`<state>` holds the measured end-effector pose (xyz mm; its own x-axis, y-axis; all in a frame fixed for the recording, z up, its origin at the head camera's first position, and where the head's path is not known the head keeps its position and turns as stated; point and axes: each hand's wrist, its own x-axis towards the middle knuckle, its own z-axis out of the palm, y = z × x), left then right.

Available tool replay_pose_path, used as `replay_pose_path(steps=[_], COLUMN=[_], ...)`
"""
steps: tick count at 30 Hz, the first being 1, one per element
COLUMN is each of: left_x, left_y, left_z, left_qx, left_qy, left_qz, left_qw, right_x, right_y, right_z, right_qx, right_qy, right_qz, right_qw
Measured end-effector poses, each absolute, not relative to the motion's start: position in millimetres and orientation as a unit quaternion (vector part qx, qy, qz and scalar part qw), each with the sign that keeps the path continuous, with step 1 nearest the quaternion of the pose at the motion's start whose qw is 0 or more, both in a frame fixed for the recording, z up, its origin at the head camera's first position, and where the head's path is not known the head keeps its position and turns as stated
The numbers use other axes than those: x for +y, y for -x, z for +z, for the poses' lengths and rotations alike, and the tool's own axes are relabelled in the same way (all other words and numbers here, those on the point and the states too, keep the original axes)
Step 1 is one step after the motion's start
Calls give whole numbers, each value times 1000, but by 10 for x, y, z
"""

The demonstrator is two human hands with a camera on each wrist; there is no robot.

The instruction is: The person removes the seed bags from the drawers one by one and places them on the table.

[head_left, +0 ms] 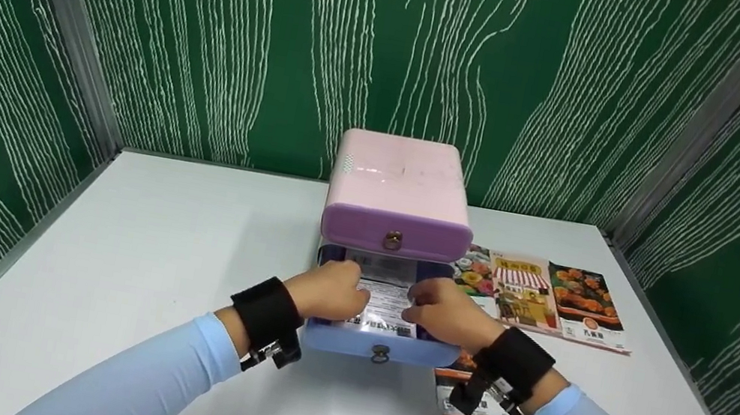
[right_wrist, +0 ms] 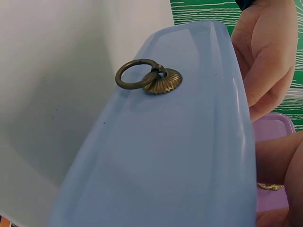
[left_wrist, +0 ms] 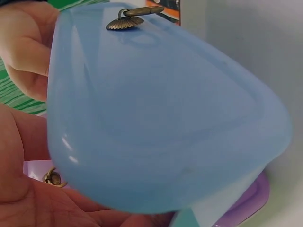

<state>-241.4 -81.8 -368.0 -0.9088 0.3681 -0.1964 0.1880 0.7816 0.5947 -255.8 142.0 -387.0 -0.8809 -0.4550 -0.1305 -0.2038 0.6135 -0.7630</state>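
A small two-tier drawer box has a pink top with a purple drawer front (head_left: 366,228). Below it, a blue drawer (head_left: 339,340) is pulled out, with a brass ring pull (right_wrist: 137,75) on its front. Inside lies a printed packet (head_left: 388,300), text side up. My left hand (head_left: 332,291) holds the packet's left edge, thumb over the print. Opposite, my right hand (head_left: 454,314) has its thumb and forefinger bent at the right edge, pinching it. Both wrist views show the drawer front (left_wrist: 161,109) hiding the fingertips.
Flower seed packets lie right of the box: one with orange flowers (head_left: 586,299), one with a striped awning (head_left: 522,291), one with mixed blooms (head_left: 475,268). Another packet (head_left: 479,409) lies under my right wrist. Green white-streaked panels (head_left: 220,21) enclose the white table (head_left: 181,243).
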Motion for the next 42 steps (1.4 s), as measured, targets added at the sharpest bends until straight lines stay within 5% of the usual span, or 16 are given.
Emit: replay_pose_path(steps=[29, 42], left_x=[-879, -927], left_y=[2460, 2479], left_z=[-3651, -3681], left_qx=[894, 893], left_qy=[-124, -121], left_qz=[425, 432], left_qw=[69, 27], right_x=[1493, 1552], right_y=[2564, 2613], right_z=[-3790, -3750], right_qx=[869, 805], right_qy=[163, 73], right_qz=[-461, -563], right_qw=[75, 173])
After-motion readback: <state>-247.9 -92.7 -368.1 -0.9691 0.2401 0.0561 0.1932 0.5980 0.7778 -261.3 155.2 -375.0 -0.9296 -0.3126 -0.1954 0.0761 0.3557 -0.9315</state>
